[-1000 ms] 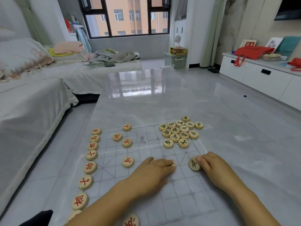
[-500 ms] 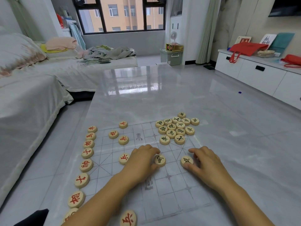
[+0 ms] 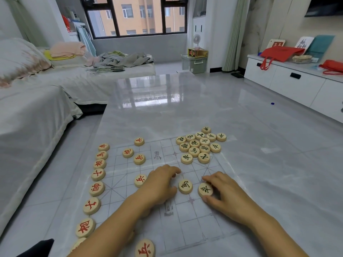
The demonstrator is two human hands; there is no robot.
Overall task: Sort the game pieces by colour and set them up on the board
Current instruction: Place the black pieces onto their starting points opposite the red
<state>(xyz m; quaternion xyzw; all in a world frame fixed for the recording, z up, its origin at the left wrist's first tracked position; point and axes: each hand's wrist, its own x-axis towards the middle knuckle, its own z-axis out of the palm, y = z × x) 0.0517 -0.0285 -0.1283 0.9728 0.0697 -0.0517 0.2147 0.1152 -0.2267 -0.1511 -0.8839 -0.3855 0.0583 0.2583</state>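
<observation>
A clear grid board (image 3: 194,225) lies on the grey table. Red-lettered round pieces (image 3: 96,189) line its left edge, and three more red pieces (image 3: 139,159) stand on the grid. Several dark-lettered pieces (image 3: 194,152) are bunched at the board's far right. My left hand (image 3: 159,184) rests on the board with loosely curled fingers, right beside a loose dark piece (image 3: 185,186), holding nothing. My right hand (image 3: 224,195) pinches another dark piece (image 3: 205,189) between thumb and fingers, flat on the board.
One red piece (image 3: 144,248) sits at the board's near edge. A covered sofa (image 3: 27,127) runs along the left of the table, and a white cabinet (image 3: 297,80) stands at the right. The far half of the table (image 3: 167,108) shines bare.
The dark piece that was under my left hand now lies uncovered to its right. My right hand has slid its dark piece leftward, close to that one.
</observation>
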